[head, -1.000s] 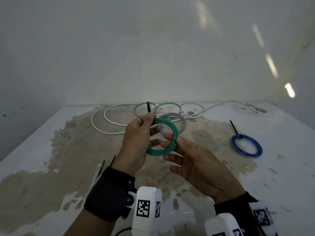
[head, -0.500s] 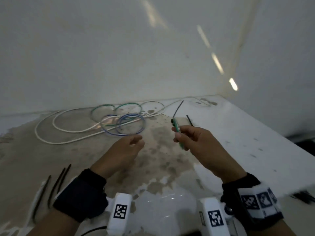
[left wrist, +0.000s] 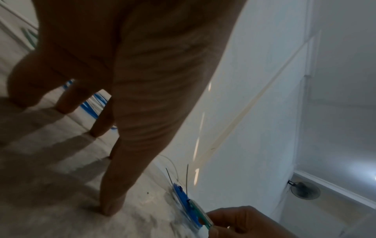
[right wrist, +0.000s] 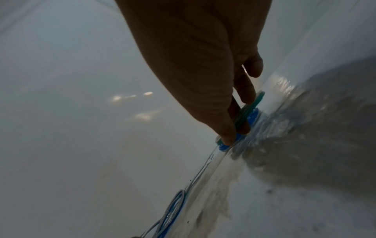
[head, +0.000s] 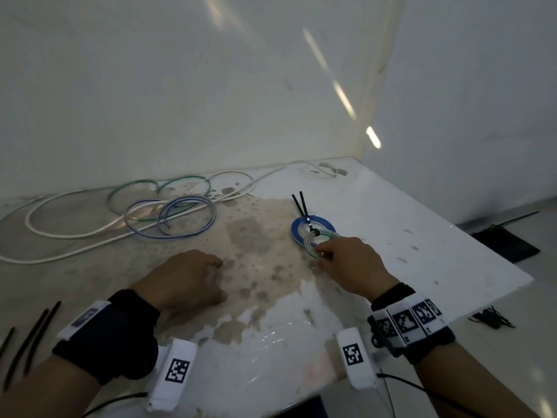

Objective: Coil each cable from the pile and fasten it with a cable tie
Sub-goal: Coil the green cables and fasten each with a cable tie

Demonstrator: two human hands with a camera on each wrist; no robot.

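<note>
Right hand (head: 351, 264): fingers pinched on the near rim of the green coil (head: 317, 243), low over the table (head: 422, 257); seen in the right wrist view with fingertips (right wrist: 228, 136) clamped on the green rim, the blue coil just beneath.
Left hand (head: 184, 277): grasping nothing, fingers spread and loosely bent, tips resting on the stained patch of the table, well apart from the right hand.
Green coil: wound tight, bound by a black cable tie (head: 313, 231); lying partly over the near edge of the blue coil (head: 298, 229), touching it.
Blue coil: flat on the table, right of centre, fastened with its own black tie; two long tie tails (head: 300, 203) sticking out toward the wall.
Cable pile (head: 135, 212): loose white, green and blue-striped cables in overlapping loops along the far left of the table, near the wall, not yet coiled.
Spare cable ties (head: 30, 336): several black strips at the near left table edge, beside the left forearm.
Containers: cannot tell of any in view; coils and loose cables lying directly on the tabletop.
Floor at right: small dark bundle (head: 489, 316), too blurred to identify.
</note>
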